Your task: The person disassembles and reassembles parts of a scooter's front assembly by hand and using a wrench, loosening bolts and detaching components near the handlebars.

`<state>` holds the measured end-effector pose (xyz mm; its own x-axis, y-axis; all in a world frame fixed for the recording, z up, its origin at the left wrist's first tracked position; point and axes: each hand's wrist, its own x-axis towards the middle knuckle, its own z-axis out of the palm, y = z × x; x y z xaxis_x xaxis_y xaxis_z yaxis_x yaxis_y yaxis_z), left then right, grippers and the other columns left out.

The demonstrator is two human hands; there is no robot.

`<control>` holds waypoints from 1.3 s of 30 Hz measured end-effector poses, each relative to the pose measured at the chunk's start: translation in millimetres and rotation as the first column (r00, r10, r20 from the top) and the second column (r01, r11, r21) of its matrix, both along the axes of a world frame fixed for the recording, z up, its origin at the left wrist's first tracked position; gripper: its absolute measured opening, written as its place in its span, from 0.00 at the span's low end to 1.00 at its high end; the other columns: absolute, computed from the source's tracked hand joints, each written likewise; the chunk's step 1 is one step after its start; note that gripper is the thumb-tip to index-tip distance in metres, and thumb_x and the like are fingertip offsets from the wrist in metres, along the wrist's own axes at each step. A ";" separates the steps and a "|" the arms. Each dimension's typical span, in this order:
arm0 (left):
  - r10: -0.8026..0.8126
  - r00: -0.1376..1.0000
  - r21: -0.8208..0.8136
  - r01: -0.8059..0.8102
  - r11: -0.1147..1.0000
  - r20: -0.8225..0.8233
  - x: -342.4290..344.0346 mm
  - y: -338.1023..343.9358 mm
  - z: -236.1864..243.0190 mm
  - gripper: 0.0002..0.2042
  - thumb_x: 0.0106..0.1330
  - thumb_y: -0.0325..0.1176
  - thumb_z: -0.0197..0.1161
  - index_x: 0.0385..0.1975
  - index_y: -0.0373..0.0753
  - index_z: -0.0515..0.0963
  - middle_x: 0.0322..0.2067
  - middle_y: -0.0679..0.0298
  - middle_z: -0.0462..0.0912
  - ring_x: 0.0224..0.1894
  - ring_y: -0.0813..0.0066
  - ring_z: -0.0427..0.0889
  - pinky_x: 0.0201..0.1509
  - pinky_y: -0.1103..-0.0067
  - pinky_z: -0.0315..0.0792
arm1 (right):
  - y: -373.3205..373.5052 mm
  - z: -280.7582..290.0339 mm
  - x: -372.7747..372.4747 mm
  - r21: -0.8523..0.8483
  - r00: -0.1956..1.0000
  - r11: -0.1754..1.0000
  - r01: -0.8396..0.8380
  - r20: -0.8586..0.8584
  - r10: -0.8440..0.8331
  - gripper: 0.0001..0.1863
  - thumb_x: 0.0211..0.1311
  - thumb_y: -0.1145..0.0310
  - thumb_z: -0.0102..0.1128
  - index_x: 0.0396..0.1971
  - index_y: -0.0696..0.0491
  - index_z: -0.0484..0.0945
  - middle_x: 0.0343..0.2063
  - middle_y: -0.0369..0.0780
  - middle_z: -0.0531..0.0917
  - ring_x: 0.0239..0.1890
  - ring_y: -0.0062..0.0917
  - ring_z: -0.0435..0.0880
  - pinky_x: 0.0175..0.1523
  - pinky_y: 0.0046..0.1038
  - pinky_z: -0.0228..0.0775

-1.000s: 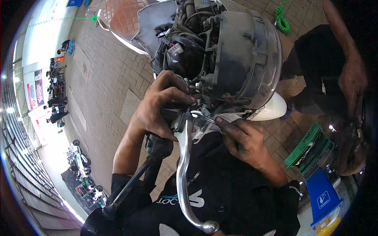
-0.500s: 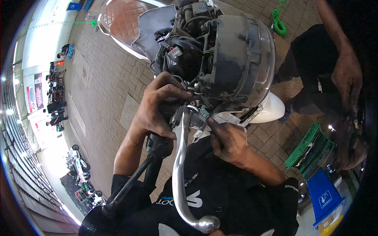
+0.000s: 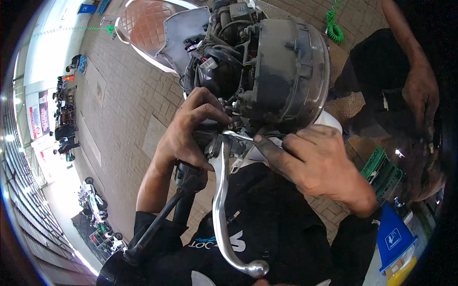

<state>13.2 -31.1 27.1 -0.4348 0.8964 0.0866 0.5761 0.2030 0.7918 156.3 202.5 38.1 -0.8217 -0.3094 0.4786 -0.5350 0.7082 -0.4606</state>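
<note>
1. The right hand (image 3: 317, 164) has moved up and rightward from below the lever's pivot, fingertips now at the bracket beside the headlight (image 3: 291, 71).
2. The silver brake lever (image 3: 222, 200) hangs straighter down than before.

A brick-paved floor (image 3: 119, 100) carried the scene; on it lay a green crate (image 3: 381, 171) at right and a coiled green hose (image 3: 334, 26) far right.
</note>
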 end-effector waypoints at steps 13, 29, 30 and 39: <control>-0.048 0.997 0.014 0.049 0.999 -0.065 0.7 1.6 6.0 0.32 0.13 0.40 0.71 0.33 0.44 0.80 0.36 0.62 0.72 0.41 0.60 0.70 0.46 0.68 0.65 | 23.8 30.1 -3.4 -0.035 0.973 0.997 0.068 0.225 -0.059 0.16 0.40 0.71 0.67 0.36 0.50 0.80 0.15 0.32 0.69 0.17 0.19 0.73 0.21 0.23 0.63; 0.023 0.998 0.045 -0.020 0.999 -0.066 1.0 0.1 1.4 0.29 0.19 0.43 0.73 0.31 0.43 0.80 0.34 0.61 0.72 0.37 0.65 0.73 0.40 0.73 0.67 | -47.0 -73.6 32.3 -0.502 0.969 0.834 0.227 0.205 -0.140 0.23 0.40 0.70 0.69 0.42 0.51 0.79 0.20 0.33 0.76 0.19 0.20 0.75 0.22 0.25 0.67; 0.025 0.997 0.047 -0.022 0.999 -0.067 0.0 -0.9 1.6 0.29 0.19 0.43 0.73 0.31 0.43 0.80 0.34 0.61 0.72 0.37 0.65 0.73 0.40 0.73 0.67 | -48.4 -70.5 29.7 -0.521 0.975 0.829 0.206 0.181 -0.128 0.22 0.38 0.75 0.68 0.40 0.54 0.79 0.18 0.34 0.75 0.18 0.20 0.75 0.21 0.24 0.67; 0.036 0.998 0.040 -0.033 0.999 -0.058 -1.1 -0.7 -0.2 0.31 0.18 0.44 0.73 0.32 0.42 0.80 0.35 0.60 0.72 0.38 0.64 0.74 0.41 0.72 0.69 | -56.6 -75.6 32.7 -0.535 0.981 0.823 0.189 0.147 -0.129 0.25 0.37 0.81 0.66 0.43 0.58 0.77 0.16 0.34 0.72 0.14 0.20 0.72 0.19 0.24 0.63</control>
<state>12.0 -31.8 26.8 -0.4586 0.8764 0.1469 0.6147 0.1935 0.7647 189.0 145.9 -37.5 -0.8891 0.1160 0.4427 -0.3668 0.3977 -0.8410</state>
